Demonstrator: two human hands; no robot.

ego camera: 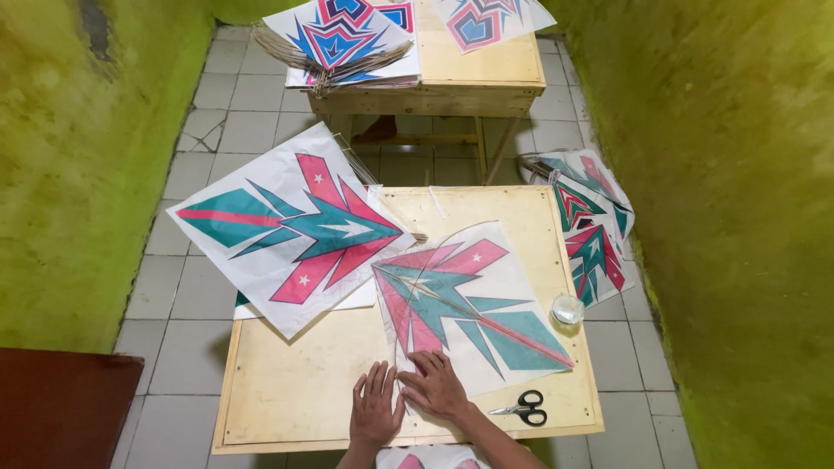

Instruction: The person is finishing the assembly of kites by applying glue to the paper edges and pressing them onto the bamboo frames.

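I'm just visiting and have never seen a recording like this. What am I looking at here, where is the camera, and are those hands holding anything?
There is no machine: a person's two bare hands, filmed by a camera worn on their head, looking down. The left hand and right hand press flat on the near corner of a paper kite printed in pink and teal, lying on a wooden table. Neither hand grips anything. Black scissors lie to the right, a finished kite to the left, more kites on a second table beyond.

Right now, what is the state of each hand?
Left hand: open, flat on the kite edge.
Right hand: open, pressing the kite, holding nothing.
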